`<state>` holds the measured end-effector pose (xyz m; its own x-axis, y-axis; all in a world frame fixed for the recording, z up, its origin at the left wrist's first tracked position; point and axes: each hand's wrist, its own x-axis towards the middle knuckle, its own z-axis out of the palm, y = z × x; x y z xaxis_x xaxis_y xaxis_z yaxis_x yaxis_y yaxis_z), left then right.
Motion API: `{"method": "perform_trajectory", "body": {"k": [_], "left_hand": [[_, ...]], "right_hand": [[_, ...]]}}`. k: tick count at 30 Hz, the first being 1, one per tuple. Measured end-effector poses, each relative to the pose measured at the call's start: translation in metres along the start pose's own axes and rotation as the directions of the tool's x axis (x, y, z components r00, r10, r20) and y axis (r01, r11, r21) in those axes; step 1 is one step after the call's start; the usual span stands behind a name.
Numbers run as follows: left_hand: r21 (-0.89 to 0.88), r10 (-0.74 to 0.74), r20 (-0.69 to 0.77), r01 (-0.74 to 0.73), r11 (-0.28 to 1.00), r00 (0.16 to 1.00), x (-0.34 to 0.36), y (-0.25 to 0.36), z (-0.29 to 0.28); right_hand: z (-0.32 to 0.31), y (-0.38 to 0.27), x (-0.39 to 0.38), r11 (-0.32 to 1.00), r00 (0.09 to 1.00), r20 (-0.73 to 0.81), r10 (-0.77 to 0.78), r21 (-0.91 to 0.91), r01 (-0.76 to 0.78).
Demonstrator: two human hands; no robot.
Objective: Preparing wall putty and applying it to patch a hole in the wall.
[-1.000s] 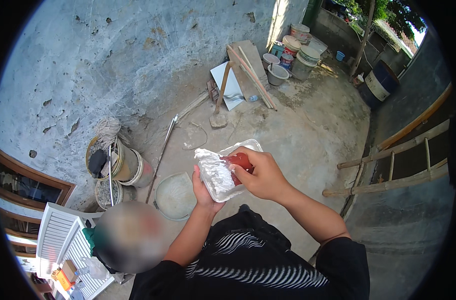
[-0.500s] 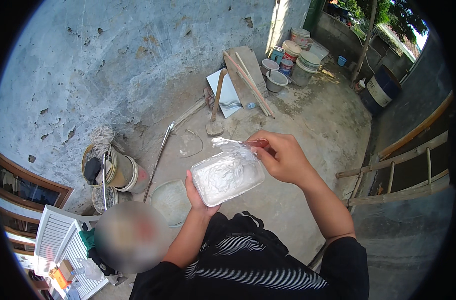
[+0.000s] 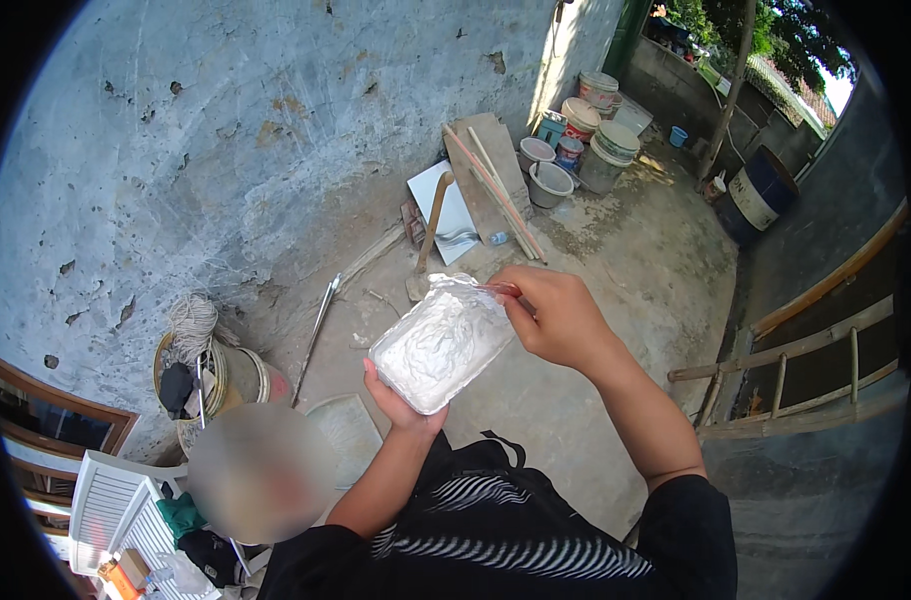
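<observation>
My left hand (image 3: 408, 410) grips a shallow rectangular tub (image 3: 484, 352) from its near left side, fingers underneath and thumb along the edge. White paste (image 3: 428, 345) fills much of the tub in a rough, ridged layer. Closed around a short reddish-brown handle, my right hand (image 3: 554, 315) holds a putty knife (image 3: 506, 289) at the tub's far right corner. Its blade lies low over the far edge and is smeared with paste, so its outline is hard to make out.
A hoe (image 3: 435, 220), boards (image 3: 489, 165) and sticks lean by the pitted blue wall (image 3: 276, 120). Paint buckets (image 3: 608, 155) stand farther back. Left are buckets (image 3: 241, 375), a white chair (image 3: 116, 500) and a blurred round patch. A bamboo ladder (image 3: 796, 350) is at right.
The putty knife has come down from above the tub's far edge to the paste there. The tub has shifted slightly left and turned a little in my left hand.
</observation>
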<state>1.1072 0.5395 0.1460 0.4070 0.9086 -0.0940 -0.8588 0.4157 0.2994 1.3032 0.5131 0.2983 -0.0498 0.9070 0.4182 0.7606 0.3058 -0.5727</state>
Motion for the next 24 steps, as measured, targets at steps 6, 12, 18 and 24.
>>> {"method": "perform_trajectory", "body": {"k": [6, 12, 18, 24], "left_hand": [[-0.013, 0.061, -0.065, -0.062, 0.998, 0.996, 0.062, 0.019, 0.013], [-0.029, 0.078, -0.057, -0.080, 0.996, 0.995, 0.111, 0.046, 0.008], [-0.019, 0.088, -0.136, -0.092, 0.996, 0.987, 0.143, 0.075, 0.006], [-0.017, 0.089, -0.065, -0.091, 0.996, 0.994, 0.161, 0.100, -0.011]], "right_hand": [[0.031, 0.022, 0.062, 0.999, 0.998, -0.029, 0.053, 0.000, -0.053], [0.075, 0.037, 0.114, 0.917, 0.931, 0.032, 0.363, 0.165, -0.363], [0.135, 0.050, 0.157, 0.771, 0.877, -0.020, 0.480, 0.486, -0.411], [0.117, 0.042, 0.196, 0.842, 0.962, -0.032, 0.270, 0.493, -0.220]]}}
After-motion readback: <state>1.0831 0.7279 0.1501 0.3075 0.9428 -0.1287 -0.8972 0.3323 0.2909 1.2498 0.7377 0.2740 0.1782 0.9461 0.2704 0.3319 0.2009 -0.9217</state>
